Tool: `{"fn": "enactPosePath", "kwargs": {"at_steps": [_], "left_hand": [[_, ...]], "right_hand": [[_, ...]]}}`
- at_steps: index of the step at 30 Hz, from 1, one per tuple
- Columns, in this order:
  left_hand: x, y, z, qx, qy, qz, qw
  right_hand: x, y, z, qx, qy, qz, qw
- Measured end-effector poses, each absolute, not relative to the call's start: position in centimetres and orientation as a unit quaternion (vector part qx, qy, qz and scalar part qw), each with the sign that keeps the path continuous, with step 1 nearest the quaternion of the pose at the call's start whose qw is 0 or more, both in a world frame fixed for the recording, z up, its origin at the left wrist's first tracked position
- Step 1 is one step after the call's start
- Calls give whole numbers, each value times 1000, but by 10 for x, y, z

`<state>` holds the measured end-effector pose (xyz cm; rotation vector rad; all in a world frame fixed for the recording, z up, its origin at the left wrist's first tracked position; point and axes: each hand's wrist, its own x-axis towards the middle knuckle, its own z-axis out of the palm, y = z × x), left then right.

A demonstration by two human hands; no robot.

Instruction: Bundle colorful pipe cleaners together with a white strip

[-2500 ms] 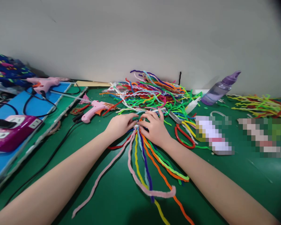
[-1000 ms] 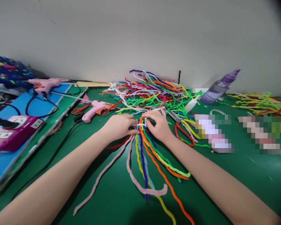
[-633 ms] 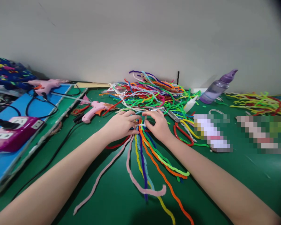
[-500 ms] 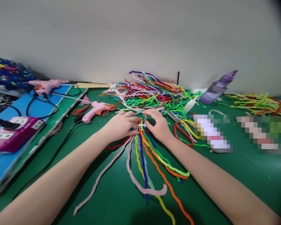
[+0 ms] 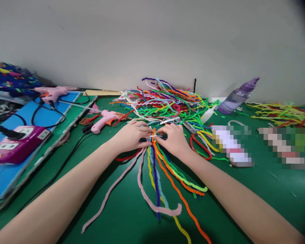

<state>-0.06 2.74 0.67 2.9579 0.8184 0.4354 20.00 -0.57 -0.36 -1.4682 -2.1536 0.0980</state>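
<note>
Gap between orange strand (image 5: 174,186) and right forearm (image 5: 226,183) — pipe-cleaner pile (image 5: 167,101) blocks beyond.

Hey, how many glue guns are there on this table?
2: one pink glue gun on the blue board, another on the green tabletop, left of the colorful pile. Others could be hidden.
</note>
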Motion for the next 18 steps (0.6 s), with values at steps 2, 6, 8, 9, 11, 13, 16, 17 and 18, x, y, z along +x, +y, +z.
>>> {"fn": "enactPosePath", "kwargs": {"at_steps": [2,6,8,9,11,13,16,17,18], "left_hand": [[-1,28,6,954,262,143,28],[-4,31,5,953,258,147,61],[-5,32,4,950,262,153,79],[-6,33,4,948,265,156,86],[-6,34,3,945,270,159,95],[-6,34,2,943,273,161,100],[-6,35,1,941,274,167,105],[-6,35,0,940,274,170,107],[-6,35,0,939,274,174,111]], "right_hand": [[199,-7,-4,-532,-808,41,250],[199,-9,-6,-536,-806,51,246],[200,-8,-6,-539,-802,61,250],[201,-8,-5,-536,-803,69,253],[202,-7,-5,-527,-804,81,262],[201,-6,-5,-516,-808,86,271],[198,-6,-7,-508,-810,94,277],[197,-6,-8,-507,-810,97,278],[196,-6,-8,-507,-809,99,280]]}}
